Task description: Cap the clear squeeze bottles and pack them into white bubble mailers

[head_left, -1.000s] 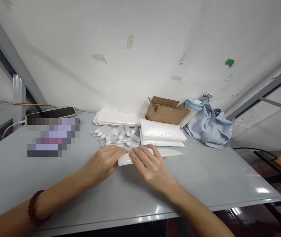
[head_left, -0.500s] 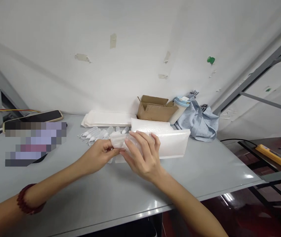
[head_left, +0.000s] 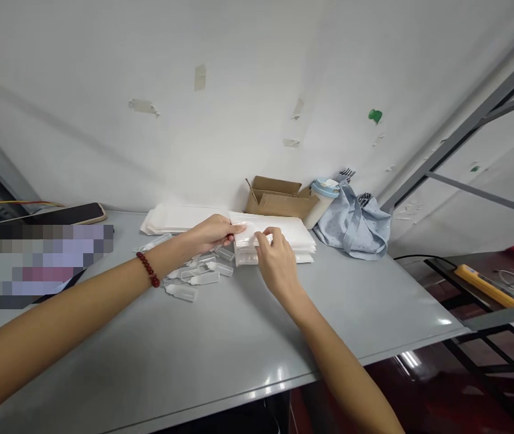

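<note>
A pile of white padded mailers (head_left: 295,228) lies in front of the cardboard box. My left hand (head_left: 215,232) is closed on the left end of the top mailer, its thumb flat on the upper face. At the mailer's front edge, my right hand (head_left: 277,259) has its fingers bent in a pinch, with thumb and fingertips on the white sheet. Several small clear plastic bottles (head_left: 182,293) are scattered on the table below my left hand, some partly under the wrist. Behind that hand is another flat stack of white mailers (head_left: 166,218).
An open cardboard box (head_left: 279,202), a cup with a blue lid (head_left: 322,202) and a light blue cloth bag (head_left: 354,226) stand along the wall. Toward the left lie a phone (head_left: 58,218) and a pixelated item (head_left: 58,262). The grey table (head_left: 220,349) has a front edge.
Both hands have moved back toward the pile. The mailer I held up in front, with translucent wrapping at its end, now appears flat on top. More bottles show on the table.
</note>
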Tool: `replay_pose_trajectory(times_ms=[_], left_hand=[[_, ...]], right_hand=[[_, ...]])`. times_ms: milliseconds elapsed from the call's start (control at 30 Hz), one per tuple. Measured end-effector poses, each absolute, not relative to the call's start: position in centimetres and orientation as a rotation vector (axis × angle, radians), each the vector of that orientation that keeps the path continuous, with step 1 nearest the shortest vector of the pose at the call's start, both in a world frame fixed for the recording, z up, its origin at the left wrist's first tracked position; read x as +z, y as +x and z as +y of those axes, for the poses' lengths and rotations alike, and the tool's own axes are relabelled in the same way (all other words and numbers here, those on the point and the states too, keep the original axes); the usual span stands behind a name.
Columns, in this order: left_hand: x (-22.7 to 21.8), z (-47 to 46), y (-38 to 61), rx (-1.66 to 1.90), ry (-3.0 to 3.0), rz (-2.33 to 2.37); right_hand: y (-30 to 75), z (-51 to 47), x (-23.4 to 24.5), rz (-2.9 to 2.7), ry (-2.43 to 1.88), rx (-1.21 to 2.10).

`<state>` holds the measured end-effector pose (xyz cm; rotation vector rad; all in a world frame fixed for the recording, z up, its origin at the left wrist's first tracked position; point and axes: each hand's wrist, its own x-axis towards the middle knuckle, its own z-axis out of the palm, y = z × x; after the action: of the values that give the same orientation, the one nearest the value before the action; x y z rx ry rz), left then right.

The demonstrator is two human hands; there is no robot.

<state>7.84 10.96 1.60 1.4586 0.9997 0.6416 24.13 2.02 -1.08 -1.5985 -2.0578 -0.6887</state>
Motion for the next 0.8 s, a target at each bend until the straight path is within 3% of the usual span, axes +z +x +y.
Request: replay_pose_trajectory(times_ms=[233, 500, 800], left_hand=[[0.9, 11.8, 7.6, 0.769, 1.558, 1.077], [0.7, 14.5, 0.1, 0.775, 2.091, 1.452], [-1.7, 16.6, -3.4, 0.581, 2.517, 1.535]], right_hand=[[26.1, 3.5, -0.6, -1.987, -1.973, -0.511], [26.6, 3.7, -1.2, -1.944, -1.844, -0.574], [25.3, 2.5, -1.2, -1.998, -1.701, -0.546]])
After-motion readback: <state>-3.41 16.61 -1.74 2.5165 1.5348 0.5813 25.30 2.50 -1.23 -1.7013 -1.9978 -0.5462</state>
